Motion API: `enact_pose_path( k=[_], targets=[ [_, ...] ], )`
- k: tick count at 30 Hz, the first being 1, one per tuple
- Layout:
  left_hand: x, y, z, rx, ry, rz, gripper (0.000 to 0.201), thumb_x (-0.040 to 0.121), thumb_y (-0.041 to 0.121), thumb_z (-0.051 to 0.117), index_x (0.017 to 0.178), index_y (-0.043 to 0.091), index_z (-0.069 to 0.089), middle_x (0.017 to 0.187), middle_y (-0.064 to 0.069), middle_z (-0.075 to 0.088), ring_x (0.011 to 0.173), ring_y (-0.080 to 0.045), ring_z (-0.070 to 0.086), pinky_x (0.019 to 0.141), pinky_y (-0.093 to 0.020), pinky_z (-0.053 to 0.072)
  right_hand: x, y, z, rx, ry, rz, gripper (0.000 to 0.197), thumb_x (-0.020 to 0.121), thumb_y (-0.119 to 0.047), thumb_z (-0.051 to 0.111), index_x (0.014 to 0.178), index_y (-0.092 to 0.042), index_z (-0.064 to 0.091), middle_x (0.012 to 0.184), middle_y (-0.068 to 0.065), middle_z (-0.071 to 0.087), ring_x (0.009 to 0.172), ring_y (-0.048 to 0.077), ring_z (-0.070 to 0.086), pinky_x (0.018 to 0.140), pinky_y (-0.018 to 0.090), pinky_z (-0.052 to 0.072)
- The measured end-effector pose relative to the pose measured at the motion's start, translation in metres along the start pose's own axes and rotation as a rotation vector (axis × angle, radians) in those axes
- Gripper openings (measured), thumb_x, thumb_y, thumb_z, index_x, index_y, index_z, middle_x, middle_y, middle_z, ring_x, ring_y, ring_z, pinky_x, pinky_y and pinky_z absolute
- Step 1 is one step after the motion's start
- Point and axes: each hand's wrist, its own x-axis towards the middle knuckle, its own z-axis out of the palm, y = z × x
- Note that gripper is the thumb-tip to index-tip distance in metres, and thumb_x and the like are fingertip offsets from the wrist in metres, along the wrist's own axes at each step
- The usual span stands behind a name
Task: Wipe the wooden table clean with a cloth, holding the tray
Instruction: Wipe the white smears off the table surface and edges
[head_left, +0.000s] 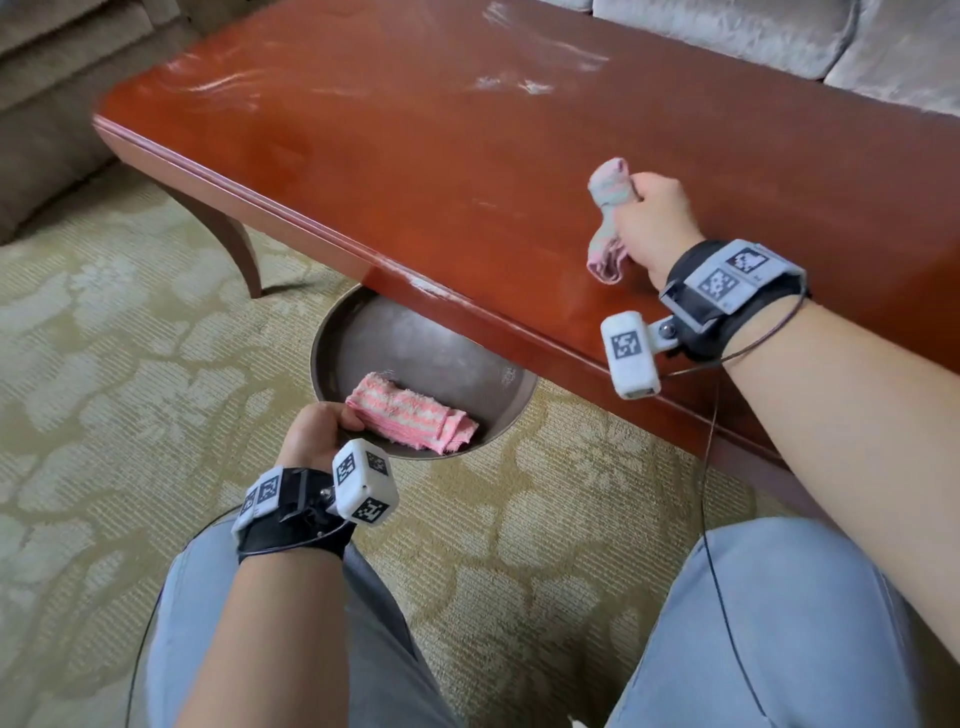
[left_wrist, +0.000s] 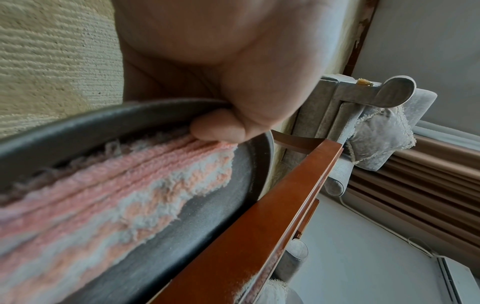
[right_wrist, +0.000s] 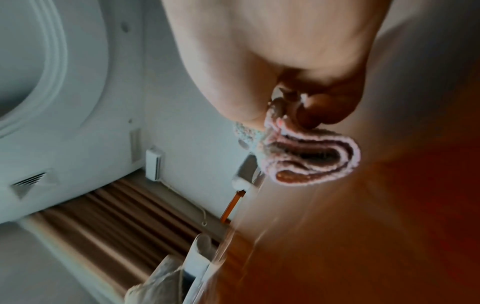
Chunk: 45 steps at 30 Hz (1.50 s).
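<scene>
A glossy reddish wooden table (head_left: 441, 156) fills the upper half of the head view, with white smears near its far edge. My right hand (head_left: 652, 218) grips a bunched pink and grey cloth (head_left: 608, 218) just above the tabletop near its front right; the cloth (right_wrist: 311, 160) hangs folded below the curled fingers in the right wrist view. My left hand (head_left: 317, 431) pinches the rim of a round dark metal tray (head_left: 415, 338) held below the table's front edge. The thumb (left_wrist: 218, 127) lies over the tray rim (left_wrist: 116, 111). A folded pink striped cloth (head_left: 410, 415) lies in the tray.
Patterned beige carpet (head_left: 130, 389) covers the floor under the tray. A grey sofa (head_left: 779, 36) stands behind the table and another seat (head_left: 47, 104) at the left. My knees in grey trousers (head_left: 779, 623) are close to the table's front edge.
</scene>
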Motion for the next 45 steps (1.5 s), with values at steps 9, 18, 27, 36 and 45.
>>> enact_pose_path(
  k=[9,18,27,36,45],
  targets=[
    [-0.010,-0.002,0.018,0.029,0.031,0.002,0.006,0.061,0.000,0.028,0.064,0.003,0.033,0.035,-0.012,0.046,0.023,-0.025,0.046,0.027,-0.017,0.036,0.032,0.039,-0.018,-0.486,0.004,0.030,0.025,0.092,-0.006,0.043,0.109,-0.004,0.060,0.118,0.022,0.061,0.111,0.039,0.056,0.087,0.037,0.045],
    [-0.008,0.005,0.018,0.000,-0.005,-0.014,0.011,0.061,0.000,0.026,0.066,0.001,0.036,0.037,-0.014,0.050,0.026,-0.026,0.051,0.027,-0.020,0.040,0.045,0.039,0.001,-0.821,-0.175,-0.031,0.025,0.096,-0.012,0.049,0.114,0.003,0.058,0.122,0.022,0.059,0.122,0.040,0.048,0.097,0.041,0.043],
    [0.022,0.012,-0.001,-0.015,0.003,-0.048,0.013,0.060,0.000,0.028,0.067,0.006,0.037,0.043,-0.013,0.051,0.033,-0.026,0.055,0.033,-0.025,0.047,0.052,0.014,0.035,-0.812,-0.220,-0.117,0.026,0.096,-0.012,0.048,0.114,0.004,0.058,0.120,0.021,0.059,0.122,0.039,0.048,0.098,0.039,0.042],
    [0.050,0.022,-0.026,-0.028,-0.051,-0.069,0.018,0.060,-0.002,0.028,0.069,0.010,0.038,0.057,-0.011,0.050,0.049,-0.031,0.055,0.041,-0.028,0.052,0.059,-0.038,0.081,-0.813,-0.300,-0.230,0.020,0.089,-0.006,0.048,0.070,-0.008,0.042,0.080,0.012,0.049,0.099,0.035,0.049,0.075,0.035,0.040],
    [0.060,0.022,-0.036,-0.076,-0.098,-0.066,0.019,0.059,-0.002,0.027,0.068,0.009,0.038,0.048,-0.011,0.051,0.039,-0.026,0.057,0.041,-0.027,0.052,0.058,-0.071,0.108,-0.702,-0.406,-0.299,0.004,0.086,-0.002,0.053,0.085,-0.005,0.055,0.085,0.015,0.056,0.080,0.035,0.055,0.069,0.037,0.044]
  ],
)
